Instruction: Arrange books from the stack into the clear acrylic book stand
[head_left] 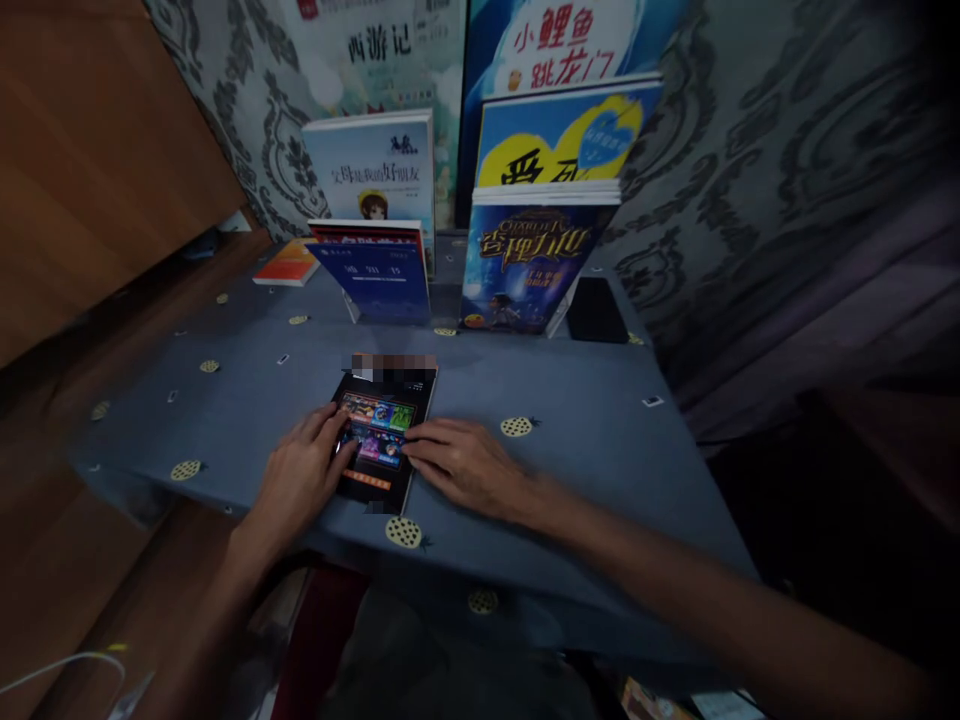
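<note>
A thin book (375,490) with a black cover, coloured picture panels and an orange strip lies flat on the table near its front edge. Part of its top is blurred out by blocks. My left hand (300,468) grips the book's left edge, its thumb and fingertips resting on the cover. From the other side, my right hand (469,465) has its fingers closed at the right edge, with fingertips touching the cover.
A blue patterned cloth covers the table (585,480). Behind, a blue book (379,285) and a dark blue storybook (525,265) stand in racks before more books. An orange book (289,262) lies back left; a black flat object (597,310) lies right.
</note>
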